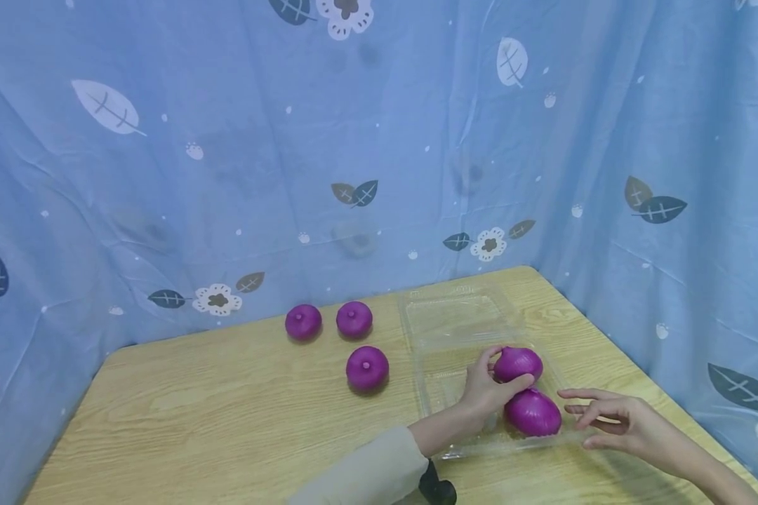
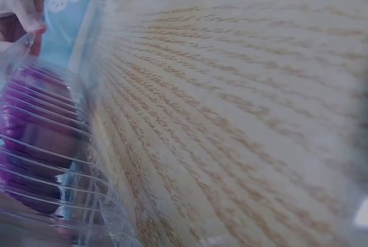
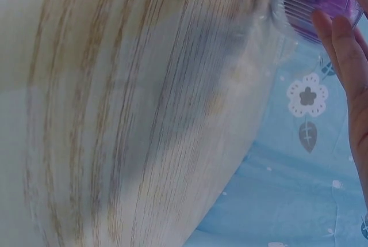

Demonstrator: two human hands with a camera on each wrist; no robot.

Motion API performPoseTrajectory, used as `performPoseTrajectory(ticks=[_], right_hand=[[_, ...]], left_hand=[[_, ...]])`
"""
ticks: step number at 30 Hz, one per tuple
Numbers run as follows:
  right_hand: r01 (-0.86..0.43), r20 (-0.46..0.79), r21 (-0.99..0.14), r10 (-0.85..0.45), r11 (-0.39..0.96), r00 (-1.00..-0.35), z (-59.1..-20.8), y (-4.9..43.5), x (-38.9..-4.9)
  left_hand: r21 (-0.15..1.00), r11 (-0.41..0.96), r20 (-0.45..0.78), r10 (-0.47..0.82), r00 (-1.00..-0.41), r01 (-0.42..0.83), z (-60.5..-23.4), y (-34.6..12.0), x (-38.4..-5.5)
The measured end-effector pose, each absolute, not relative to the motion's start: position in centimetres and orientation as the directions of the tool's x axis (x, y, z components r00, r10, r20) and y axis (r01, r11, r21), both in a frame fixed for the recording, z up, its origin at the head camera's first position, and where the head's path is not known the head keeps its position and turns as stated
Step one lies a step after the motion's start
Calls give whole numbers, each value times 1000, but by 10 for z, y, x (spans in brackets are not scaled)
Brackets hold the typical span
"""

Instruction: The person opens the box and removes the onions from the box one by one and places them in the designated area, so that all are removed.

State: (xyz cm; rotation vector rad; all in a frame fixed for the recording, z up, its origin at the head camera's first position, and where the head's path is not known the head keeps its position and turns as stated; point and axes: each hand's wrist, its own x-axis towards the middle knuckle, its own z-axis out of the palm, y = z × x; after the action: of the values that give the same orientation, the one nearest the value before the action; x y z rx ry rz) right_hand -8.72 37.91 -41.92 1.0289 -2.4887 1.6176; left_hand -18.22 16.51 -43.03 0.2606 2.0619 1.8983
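Two purple onions lie in the near half of a clear plastic clamshell box point(image 1: 426, 393), whose lid is folded back flat. My left hand point(image 1: 483, 389) grips the farther onion point(image 1: 521, 363), fingers at its left side and thumb in front. The nearer onion point(image 1: 533, 414) sits just below that thumb. Through the ribbed box wall, the left wrist view shows purple onion skin point(image 2: 37, 106). Beside the box's right side, my right hand point(image 1: 625, 424) holds nothing, its fingers loosely bent; the right wrist view shows its fingers point(image 3: 348, 48) near the ribbed wall.
Three more purple onions with small knobs on top stand left of the box: one at the back left point(image 1: 303, 322), one beside it point(image 1: 354, 320), one nearer point(image 1: 367, 369). A black object point(image 1: 437, 487) shows below my left sleeve. Blue patterned curtain point(image 1: 278, 175) surrounds the wooden table point(image 1: 215, 414).
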Motion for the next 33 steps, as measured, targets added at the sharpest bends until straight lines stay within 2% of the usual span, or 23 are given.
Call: performPoseTrajectory(ticks=[8,25,33], right_hand=[[-543,364,-800,-515,254,-776,-417,379,-90],[-538,348,-798,-521,271,-779,-416,374,-93],[-555,357,-780,-523,290,-774,-420,379,-86]], left_hand=[[996,53,-85,373,-924,-70,-427,164,-183],[993,51,-119,276,-954,-109,-425,159,-186],[994,109,-20,277,-961,11,-418,159,-184]])
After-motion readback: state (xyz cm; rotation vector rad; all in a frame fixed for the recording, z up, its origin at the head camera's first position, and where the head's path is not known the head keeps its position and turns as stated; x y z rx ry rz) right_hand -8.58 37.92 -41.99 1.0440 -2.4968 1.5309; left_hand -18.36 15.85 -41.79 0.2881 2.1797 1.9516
